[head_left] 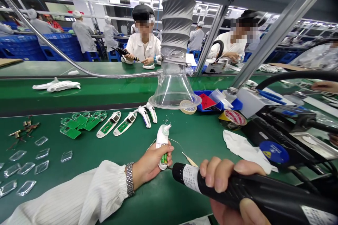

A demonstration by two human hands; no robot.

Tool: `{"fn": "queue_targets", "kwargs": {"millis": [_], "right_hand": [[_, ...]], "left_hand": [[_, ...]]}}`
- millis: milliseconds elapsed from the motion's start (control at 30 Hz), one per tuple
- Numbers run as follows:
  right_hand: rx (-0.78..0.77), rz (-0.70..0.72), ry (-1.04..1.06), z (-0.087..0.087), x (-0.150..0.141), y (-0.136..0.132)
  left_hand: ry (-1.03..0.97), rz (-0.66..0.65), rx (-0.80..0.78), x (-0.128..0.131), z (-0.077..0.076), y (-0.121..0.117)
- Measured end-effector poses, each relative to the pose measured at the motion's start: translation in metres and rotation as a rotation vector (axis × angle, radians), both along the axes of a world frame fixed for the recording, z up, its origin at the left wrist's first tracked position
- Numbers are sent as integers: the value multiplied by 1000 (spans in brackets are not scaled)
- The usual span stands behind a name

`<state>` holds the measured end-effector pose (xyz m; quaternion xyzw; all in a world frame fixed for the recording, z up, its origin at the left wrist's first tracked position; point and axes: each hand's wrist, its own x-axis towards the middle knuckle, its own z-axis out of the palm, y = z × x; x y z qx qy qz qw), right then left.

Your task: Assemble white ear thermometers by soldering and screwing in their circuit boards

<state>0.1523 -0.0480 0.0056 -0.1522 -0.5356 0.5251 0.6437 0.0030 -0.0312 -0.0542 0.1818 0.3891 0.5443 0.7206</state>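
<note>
My left hand (150, 161) is wrapped round a white ear thermometer (162, 135), its probe tip pointing up and away. Green and gold parts show in its open battery bay. A black electric screwdriver (274, 191) lies in my right hand (224, 179), fingers closed over its body. Its thin bit reaches the lower end of the thermometer; whether it sits in a screw I cannot tell. Beyond the thermometer, tiny screws (168, 117) are scattered on the green mat. A pointed tool with a pale handle (190, 160) rests just right of my left hand.
Above the bench hangs a clear extraction hood (174, 91). Open thermometer halves (108, 124), green circuit boards (79, 123) and clear plastic covers (26, 168) lie left. A tape roll (232, 117), white cloth (245, 147) and black equipment (266, 140) stand right. Co-workers (144, 42) sit opposite.
</note>
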Motion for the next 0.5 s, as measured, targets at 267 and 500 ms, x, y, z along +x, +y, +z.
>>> {"fn": "queue_targets", "kwargs": {"millis": [267,500], "right_hand": [[33,20,6,-9,-5,1],[90,22,9,-10,-12,0]], "left_hand": [[11,18,7,2,-1,1],[9,31,10,1,-2,1]]}}
